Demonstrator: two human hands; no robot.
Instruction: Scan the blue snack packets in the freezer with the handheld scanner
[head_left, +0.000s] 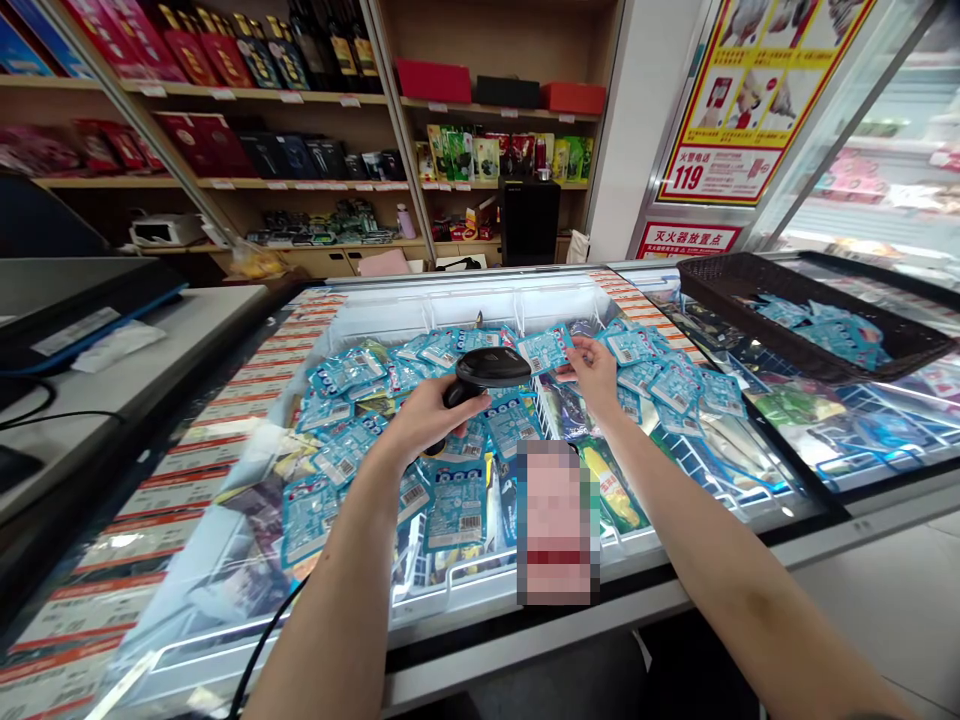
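My left hand point(435, 415) is wrapped round the handle of a black barcode scanner point(491, 368), whose head points to the right. Its cable point(266, 640) trails down past my left forearm. In my right hand point(592, 372) a small blue packet point(546, 350) is pinched at its right end, just beyond the scanner's head. Many like it lie spread over the glass top of the chest freezer: one heap point(349, 450) on the left and another point(675, 385) right of my right hand. Barcodes show on several of them.
A brown basket point(720, 290) with more blue packets stands on the right. A pixelated upright rectangle point(559, 520) covers something at the freezer's front edge. On the left is a counter point(187, 320) with dark equipment point(75, 310). Shelves of bottles and boxes point(435, 80) stand behind.
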